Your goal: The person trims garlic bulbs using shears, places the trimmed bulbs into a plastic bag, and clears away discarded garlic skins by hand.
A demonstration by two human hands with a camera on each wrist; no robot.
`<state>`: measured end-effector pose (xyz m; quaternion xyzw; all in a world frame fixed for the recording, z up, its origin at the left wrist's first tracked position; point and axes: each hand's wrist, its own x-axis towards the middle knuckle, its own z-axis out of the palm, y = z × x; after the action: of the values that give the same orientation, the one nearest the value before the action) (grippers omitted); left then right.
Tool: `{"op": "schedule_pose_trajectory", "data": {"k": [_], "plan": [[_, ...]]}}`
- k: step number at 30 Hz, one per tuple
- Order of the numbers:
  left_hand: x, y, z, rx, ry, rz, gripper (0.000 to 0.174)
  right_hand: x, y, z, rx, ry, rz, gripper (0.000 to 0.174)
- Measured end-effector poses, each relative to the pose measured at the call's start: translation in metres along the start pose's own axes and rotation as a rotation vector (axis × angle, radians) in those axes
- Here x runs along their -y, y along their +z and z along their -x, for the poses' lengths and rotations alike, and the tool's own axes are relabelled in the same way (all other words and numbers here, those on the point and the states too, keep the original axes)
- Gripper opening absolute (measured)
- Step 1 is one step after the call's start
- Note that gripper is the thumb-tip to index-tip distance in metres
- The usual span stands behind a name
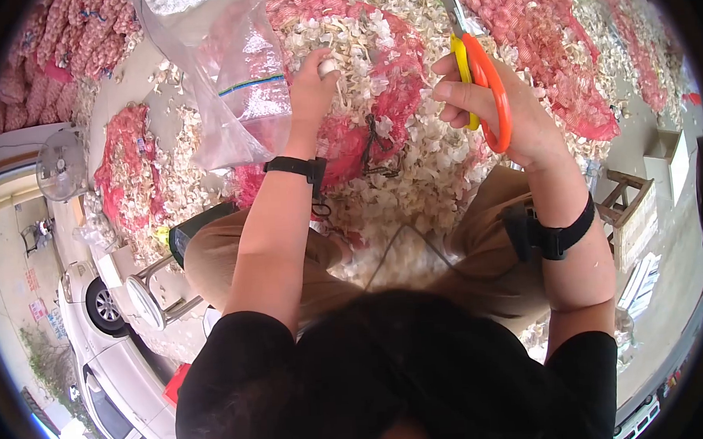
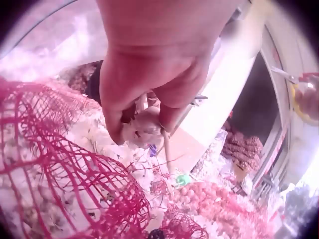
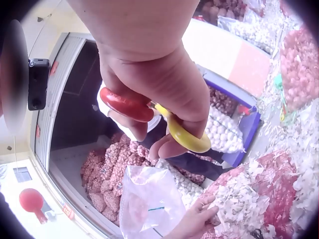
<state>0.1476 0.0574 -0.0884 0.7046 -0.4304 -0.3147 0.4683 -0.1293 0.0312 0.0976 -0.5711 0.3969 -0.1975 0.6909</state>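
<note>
In the head view my left hand (image 1: pixel 313 94) pinches a whitish garlic bulb (image 1: pixel 326 67) over a pile of garlic and loose skins on red netting (image 1: pixel 397 110). The left wrist view shows the bulb (image 2: pixel 144 124) between the thumb and fingers of that hand (image 2: pixel 149 84). My right hand (image 1: pixel 505 108) holds scissors with one orange and one yellow handle (image 1: pixel 494 85), raised over the skins, blades pointing away from me. In the right wrist view the fingers of my right hand (image 3: pixel 154 89) pass through the red and yellow handles (image 3: pixel 187 137).
A clear plastic bag (image 1: pixel 238 106) lies just left of my left hand. Full red net sacks (image 1: pixel 533 43) lie at the right and back left. A wooden stool (image 1: pixel 633 213) stands to the right, a fan (image 1: pixel 61 165) to the left. Garlic skins (image 1: pixel 391 209) cover the floor between my legs.
</note>
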Motion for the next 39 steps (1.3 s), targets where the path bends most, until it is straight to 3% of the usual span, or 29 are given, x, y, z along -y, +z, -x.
{"op": "schedule_pose_trajectory", "data": {"k": [1, 5, 6, 7, 8, 10, 12, 13, 16, 22, 26, 27, 28, 30, 31, 32, 33, 34, 37, 39], "plan": [[-0.007, -0.002, 0.0, -0.086, 0.336, -0.507, 0.038, -0.005, 0.0, -0.002, -0.003, -0.009, 0.026, 0.041], [-0.041, -0.003, -0.001, -0.253, 0.463, -0.463, 0.032, -0.015, 0.0, -0.008, -0.003, 0.001, 0.277, 0.037], [-0.053, -0.006, -0.001, -0.096, 0.143, -0.223, 0.033, -0.023, -0.001, -0.012, -0.003, -0.007, 0.28, 0.037], [-0.06, -0.008, -0.001, 0.06, -0.172, 0.022, 0.033, -0.031, -0.002, -0.016, -0.087, -0.077, 0.537, 0.034], [-0.064, -0.01, 0.0, 0.053, -0.163, 0.027, 0.033, -0.034, -0.003, -0.018, -0.172, -0.148, 0.795, 0.031], [-0.073, -0.013, 0.005, 0.168, -0.375, 0.872, 0.036, -0.036, -0.005, -0.02, -0.146, -0.072, 0.79, 0.032], [-0.081, -0.015, 0.015, 0.254, -0.355, 1.054, 0.038, -0.054, -0.013, -0.024, -0.269, -0.254, 1.044, 0.039], [-0.081, -0.015, 0.02, 0.29, -0.319, 1.143, 0.038, -0.056, -0.018, -0.025, -0.234, -0.204, 1.095, 0.045], [-0.098, -0.018, 0.036, 0.349, -0.221, 1.247, 0.039, -0.056, -0.023, -0.023, -0.205, -0.165, 1.255, 0.042], [-0.115, -0.007, 0.077, 0.196, -0.245, 0.905, 0.036, -0.052, -0.006, -0.018, -0.128, -0.222, 1.177, 0.048], [-0.116, -0.002, 0.091, 0.108, -0.238, 0.904, 0.035, -0.053, -0.001, -0.019, -0.063, -0.219, 1.219, 0.05], [-0.11, 0.001, 0.088, 0.026, -0.269, 0.903, 0.033, -0.06, -0.005, -0.02, -0.066, -0.338, 1.207, 0.049], [-0.111, 0.0, 0.09, -0.033, -0.284, 0.861, 0.033, -0.062, -0.008, -0.02, -0.055, -0.325, 1.215, 0.047], [-0.101, 0.005, 0.088, -0.051, -0.092, 0.735, 0.032, -0.056, 0.004, -0.019, 0.003, -0.333, 1.206, 0.045], [-0.099, 0.011, 0.09, -0.105, -0.053, 0.706, 0.033, -0.058, 0.006, -0.023, 0.028, -0.25, 1.245, 0.046], [-0.101, 0.01, 0.095, -0.12, -0.033, 0.538, 0.039, -0.076, -0.005, -0.032, 0.032, -0.37, 1.188, 0.047], [-0.096, 0.014, 0.095, -0.142, 0.006, 0.556, 0.051, -0.069, 0.004, -0.027, 0.048, -0.347, 1.186, 0.046], [-0.093, 0.016, 0.096, -0.154, 0.028, 0.487, 0.048, -0.065, 0.009, -0.026, 0.04, -0.264, 1.235, 0.043], [-0.087, 0.026, 0.101, -0.294, 0.069, 0.193, 0.043, -0.078, -0.004, -0.036, 0.065, -0.403, 1.4, 0.043], [-0.083, 0.023, 0.108, -0.368, 0.08, 0.138, 0.041, -0.075, 0.008, -0.031, 0.084, -0.372, 1.451, 0.042]]}}
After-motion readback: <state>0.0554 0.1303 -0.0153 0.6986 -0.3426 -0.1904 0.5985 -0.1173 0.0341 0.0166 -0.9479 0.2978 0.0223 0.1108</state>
